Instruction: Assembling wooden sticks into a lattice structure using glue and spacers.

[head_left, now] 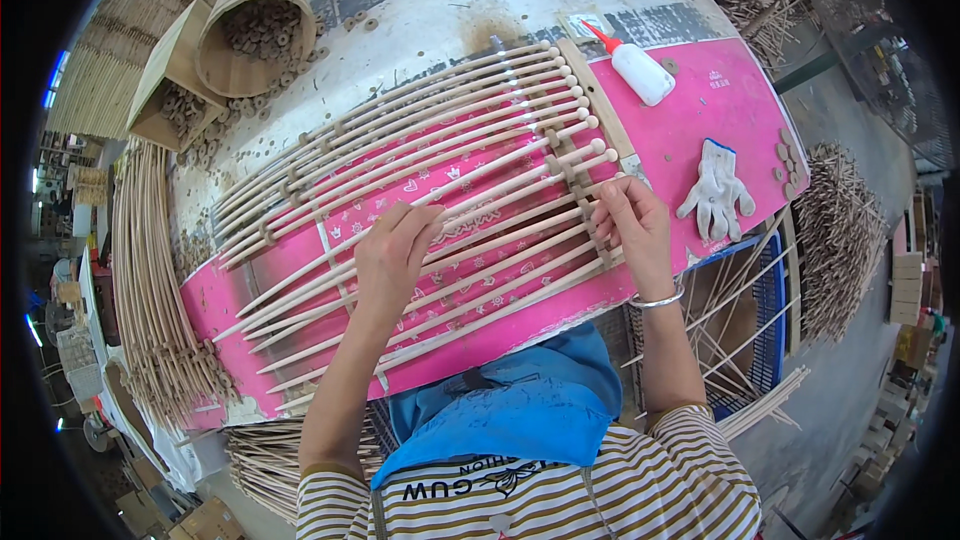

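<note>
Slim wooden rods (480,185), several with round knobs at their right ends, lie side by side across a pink sheet (690,90) on the table. My left hand (390,255) is closed, its fingertips pinching a rod near the middle of the row. At the right ends of the rods, my right hand (637,225) has its thumb and fingers pressed together beside a notched wooden holder (577,180). What those fingers hold is hidden or too small to name. Small wooden rings (268,232) sit on some rods toward the left.
A white glue bottle (643,73) with a red tip and a white knitted glove (716,190) lie to the right. Wooden containers (258,30) of small rings stand far left. Bundled rods (155,270) line the left side. A blue crate (768,310) with rods sits below right.
</note>
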Demonstrator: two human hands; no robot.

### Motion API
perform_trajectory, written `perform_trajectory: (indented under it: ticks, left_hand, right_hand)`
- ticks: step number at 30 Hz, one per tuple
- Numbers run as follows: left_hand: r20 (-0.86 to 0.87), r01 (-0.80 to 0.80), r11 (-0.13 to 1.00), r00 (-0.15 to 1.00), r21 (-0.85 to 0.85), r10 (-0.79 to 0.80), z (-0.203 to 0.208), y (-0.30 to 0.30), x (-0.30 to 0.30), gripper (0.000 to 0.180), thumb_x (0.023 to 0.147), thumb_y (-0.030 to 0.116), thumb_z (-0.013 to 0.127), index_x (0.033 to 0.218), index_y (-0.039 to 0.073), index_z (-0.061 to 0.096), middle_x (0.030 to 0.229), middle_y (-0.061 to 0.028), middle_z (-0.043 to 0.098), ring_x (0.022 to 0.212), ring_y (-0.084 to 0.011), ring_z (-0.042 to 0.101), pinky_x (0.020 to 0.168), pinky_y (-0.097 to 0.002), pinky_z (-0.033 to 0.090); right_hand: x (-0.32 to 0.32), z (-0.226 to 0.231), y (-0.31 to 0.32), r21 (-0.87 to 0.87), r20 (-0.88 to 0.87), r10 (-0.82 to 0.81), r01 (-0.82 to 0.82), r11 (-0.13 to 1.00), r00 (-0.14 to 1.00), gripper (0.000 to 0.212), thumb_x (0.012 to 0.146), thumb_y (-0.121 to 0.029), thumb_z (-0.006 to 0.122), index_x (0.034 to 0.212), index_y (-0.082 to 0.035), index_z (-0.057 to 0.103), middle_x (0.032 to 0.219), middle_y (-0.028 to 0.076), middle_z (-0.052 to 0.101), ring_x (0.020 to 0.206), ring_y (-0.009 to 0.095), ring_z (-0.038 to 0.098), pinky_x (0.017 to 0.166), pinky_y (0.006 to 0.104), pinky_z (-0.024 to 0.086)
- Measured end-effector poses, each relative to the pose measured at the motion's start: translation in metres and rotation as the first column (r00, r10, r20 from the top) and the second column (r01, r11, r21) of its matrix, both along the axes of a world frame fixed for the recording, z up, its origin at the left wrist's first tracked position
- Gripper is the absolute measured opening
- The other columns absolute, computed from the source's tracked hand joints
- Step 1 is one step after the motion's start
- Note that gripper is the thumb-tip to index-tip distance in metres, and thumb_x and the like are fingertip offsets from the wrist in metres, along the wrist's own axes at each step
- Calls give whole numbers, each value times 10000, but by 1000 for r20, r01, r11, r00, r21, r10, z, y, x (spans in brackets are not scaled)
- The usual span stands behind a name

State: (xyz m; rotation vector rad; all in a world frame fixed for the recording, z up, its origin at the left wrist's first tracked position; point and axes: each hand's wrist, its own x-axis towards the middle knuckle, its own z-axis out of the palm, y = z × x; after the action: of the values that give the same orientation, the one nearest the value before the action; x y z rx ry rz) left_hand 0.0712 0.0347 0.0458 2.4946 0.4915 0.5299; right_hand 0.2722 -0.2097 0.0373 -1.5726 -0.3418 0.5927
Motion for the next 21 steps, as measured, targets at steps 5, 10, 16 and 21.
perform_trajectory:
  ticks: [5,10,16,21]
  left_hand:
    - [-19,28,992,999,121,-26,-16,3,27,158,955,156,747,1096,86,761,929,-78,686,845,-283,703,694,-411,550]
    - [-49,31,989,999,148,-23,-26,0,37,188,958,162,746,1134,98,769,907,-83,662,802,-282,682,675,-396,524]
    - [-97,52,952,995,300,-24,-34,-2,37,199,937,152,763,1133,119,775,933,-58,676,825,-255,683,684,-388,540]
    - [-102,98,935,993,342,-66,-28,1,36,246,913,135,780,1158,115,774,963,-47,696,879,-252,685,722,-389,545]
  right_hand:
    - [4,-6,-5,-7,7,-14,14,1000,1000,232,1088,-287,650,1026,-69,701,784,-34,664,648,13,579,545,177,416]
    - [8,-12,-6,-7,0,-15,15,1000,1000,222,1092,-276,642,1057,-66,706,802,-38,664,656,11,577,552,174,423]
    - [12,-12,-5,-12,-13,-21,20,1000,1000,211,1095,-259,635,1065,-63,708,815,-39,661,676,11,572,564,177,442]
    - [13,-16,-6,-17,-7,-15,15,1000,1000,197,1095,-241,633,1075,-61,710,811,-40,657,677,12,573,567,177,443]
